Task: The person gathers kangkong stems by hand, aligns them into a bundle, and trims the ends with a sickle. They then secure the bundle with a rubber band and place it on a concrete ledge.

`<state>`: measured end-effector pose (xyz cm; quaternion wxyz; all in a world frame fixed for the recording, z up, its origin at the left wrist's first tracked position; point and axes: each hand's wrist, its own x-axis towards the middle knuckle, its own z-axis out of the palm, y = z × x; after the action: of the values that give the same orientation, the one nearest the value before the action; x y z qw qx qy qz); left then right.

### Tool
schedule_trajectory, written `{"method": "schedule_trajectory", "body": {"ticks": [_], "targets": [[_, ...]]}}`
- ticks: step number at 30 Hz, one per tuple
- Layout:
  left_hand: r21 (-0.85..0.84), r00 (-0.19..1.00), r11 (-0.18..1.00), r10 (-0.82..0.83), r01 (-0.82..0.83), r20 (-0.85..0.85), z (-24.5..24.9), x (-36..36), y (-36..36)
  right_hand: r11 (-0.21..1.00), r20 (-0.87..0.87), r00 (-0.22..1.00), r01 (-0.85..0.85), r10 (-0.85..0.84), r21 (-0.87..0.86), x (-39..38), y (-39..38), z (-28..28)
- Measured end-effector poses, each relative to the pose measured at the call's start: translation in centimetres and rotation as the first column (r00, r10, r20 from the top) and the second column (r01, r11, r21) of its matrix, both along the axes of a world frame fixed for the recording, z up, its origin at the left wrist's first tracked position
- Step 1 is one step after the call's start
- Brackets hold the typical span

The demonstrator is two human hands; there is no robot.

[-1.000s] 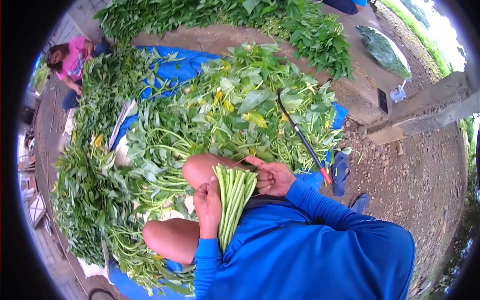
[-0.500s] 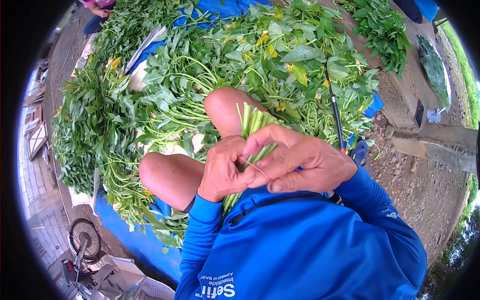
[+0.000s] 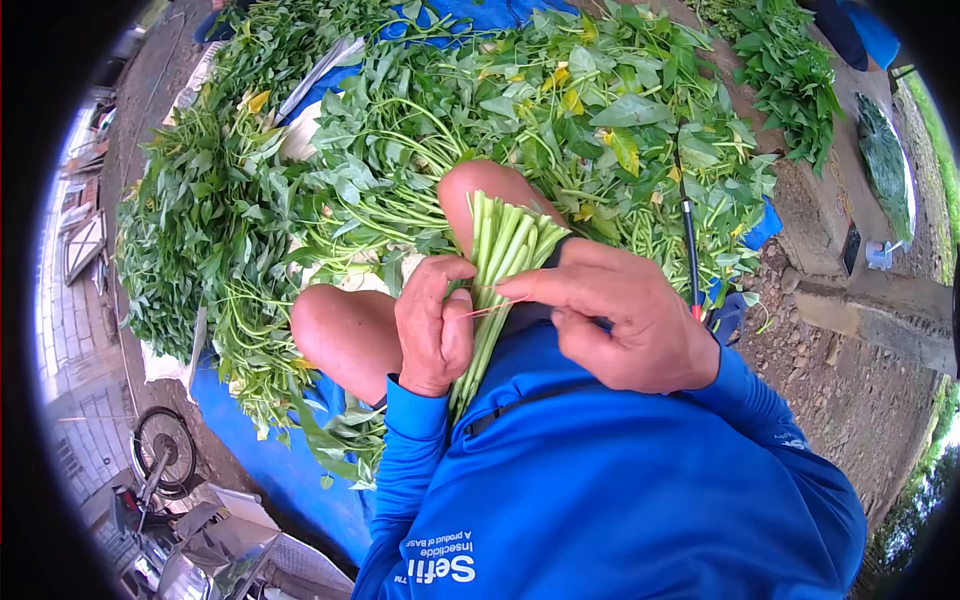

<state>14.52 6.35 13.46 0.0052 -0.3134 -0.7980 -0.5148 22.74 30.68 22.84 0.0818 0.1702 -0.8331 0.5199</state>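
A bundle of cut green leafy-vegetable stems (image 3: pixel 505 255) rests against my lap, its pale cut ends fanned out between my knees. Across it stretches a thin reddish rubber band (image 3: pixel 490 312), pulled between both hands. My left hand (image 3: pixel 435 328) is on the left side of the stems, fingers curled, with the band at its thumb and fingers. From the right, my right hand (image 3: pixel 630 318) reaches over the bundle, its index finger hooked in the band and its other fingers bent. The bundle's lower end goes out of sight by my blue shirt.
Heaped leafy greens (image 3: pixel 560 110) lie ahead and to the left on a blue tarp (image 3: pixel 270 480). A black pole (image 3: pixel 689 240) stands right of my knee. At right are a concrete beam (image 3: pixel 880 310) and a plastic cup (image 3: pixel 879 255). A motorcycle (image 3: pixel 165 455) is at lower left.
My hands have moved apart, the right one to the right, showing more of the stems. The rubber band is now stretched across the bundle. The view has shifted slightly.
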Motion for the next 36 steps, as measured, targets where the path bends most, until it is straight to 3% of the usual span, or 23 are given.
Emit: {"method": "schedule_trajectory", "body": {"ticks": [1, 2, 3, 4, 5, 7, 8, 11, 13, 15, 16, 18, 20, 21, 24, 28, 30, 31, 32, 33, 34, 35, 36], "targets": [[0.124, 0.985, 0.984, 0.113, -0.129, 0.128, 0.2, -0.1, -0.8, 0.983, 0.319, 0.939, 0.162, -0.125, -0.090, 2.9, 1.1, -2.6], [0.246, 0.858, 0.908, 0.190, -0.338, 0.477, -0.4, 0.3, -1.1, 0.930, 0.576, 0.806, 0.305, -0.139, -0.204, 5.0, 1.8, -6.8], [0.097, 0.820, 0.963, 0.159, -0.252, 0.550, 0.1, -0.2, -2.1, 0.873, 0.688, 0.715, 0.408, -0.124, -0.267, 5.1, 1.0, -9.5], [0.077, 0.826, 0.982, 0.104, -0.175, 0.554, 1.2, -0.1, -1.7, 0.787, 0.802, 0.589, 0.540, -0.100, -0.298, 6.2, -0.1, -10.6], [0.069, 0.834, 0.993, 0.044, -0.098, 0.550, 2.2, -0.3, -0.9, 0.725, 0.813, 0.576, 0.525, 0.083, -0.446, 5.8, -0.2, -9.9], [0.113, 0.722, 0.988, -0.001, -0.107, 0.692, 3.4, -0.2, -0.6, 0.514, 0.704, 0.553, 0.486, 0.445, -0.707, 2.9, 1.2, -8.8], [0.015, 0.712, 0.993, 0.075, -0.119, 0.698, 4.7, -0.3, -0.1, 0.538, 0.698, 0.500, 0.446, 0.513, -0.715, 2.1, 2.2, -10.4], [-0.099, 0.655, 0.995, 0.056, 0.029, 0.753, 7.6, -0.8, 0.6, 0.443, 0.575, 0.442, 0.371, 0.688, -0.816, -1.6, 5.0, -9.9], [-0.079, 0.673, 0.996, 0.028, 0.046, 0.740, 7.6, -0.2, 0.9, 0.313, 0.421, 0.301, 0.347, 0.856, -0.884, -4.0, 7.4, -11.3], [-0.048, 0.675, 0.998, 0.006, 0.044, 0.738, 8.7, 0.6, 1.6, 0.321, 0.480, 0.288, 0.457, 0.828, -0.829, -4.9, 6.3, -12.0], [0.035, 0.662, 0.998, -0.057, 0.046, 0.748, 8.4, 0.8, 1.6, 0.373, 0.618, 0.336, 0.565, 0.711, -0.736, -5.6, 2.9, -12.0], [0.024, 0.681, 0.999, -0.001, -0.025, 0.732, 8.3, 1.3, 2.4, 0.404, 0.628, 0.391, 0.517, 0.673, -0.755, -4.4, 0.0, -17.6], [0.060, 0.641, 0.991, 0.032, -0.122, 0.767, 8.0, 1.5, 3.2, 0.209, 0.320, 0.459, 0.277, 0.829, -0.938, -3.9, -1.7, -21.0], [0.044, 0.644, 0.996, 0.014, -0.074, 0.765, 7.5, 1.2, 2.8, 0.037, 0.133, 0.497, 0.197, 0.858, -0.980, -3.6, -2.0, -21.9], [-0.018, 0.645, 0.994, -0.058, 0.110, 0.762, 4.5, 0.8, 1.6, 0.350, 0.507, 0.369, 0.415, 0.779, -0.840, -5.0, -1.4, -14.4], [0.181, 0.726, 0.977, -0.208, 0.116, 0.656, 4.3, 2.3, 4.0, 0.305, 0.388, 0.412, 0.254, 0.825, -0.918, -9.6, 1.5, -12.8], [0.042, 0.861, 0.985, -0.167, 0.168, 0.481, 5.0, 2.5, 4.1, 0.330, 0.420, 0.311, 0.304, 0.852, -0.894, -10.0, 0.2, -14.5], [-0.038, 0.913, 0.983, -0.151, 0.179, 0.378, 5.6, 2.4, 4.0, 0.415, 0.486, 0.321, 0.264, 0.813, -0.870, -9.3, -1.0, -16.5], [-0.095, 0.866, 0.985, -0.080, 0.145, 0.494, 7.0, 2.3, 3.9, 0.581, 0.553, 0.456, 0.094, 0.697, -0.809, -7.3, -2.2, -18.7], [-0.007, 0.788, 0.994, -0.083, 0.110, 0.611, 6.8, 2.2, 3.4, 0.771, 0.555, 0.646, -0.082, 0.524, -0.632, -5.0, -3.2, -20.9], [0.077, 0.695, 0.995, -0.095, 0.057, 0.713, 6.5, 1.9, 2.5, 0.853, 0.524, 0.748, -0.106, 0.407, -0.511, -3.0, -3.5, -21.6], [0.152, 0.588, 0.988, -0.115, -0.013, 0.801, 5.9, 1.5, 1.3, 0.754, 0.598, 0.642, 0.045, 0.481, -0.655, -2.6, -2.4, -18.2], [0.043, 0.683, 0.994, -0.104, 0.106, 0.723, 5.0, 0.7, -1.0, 0.631, 0.642, 0.537, 0.240, 0.547, -0.738, -2.2, -1.4, -14.7]]}}
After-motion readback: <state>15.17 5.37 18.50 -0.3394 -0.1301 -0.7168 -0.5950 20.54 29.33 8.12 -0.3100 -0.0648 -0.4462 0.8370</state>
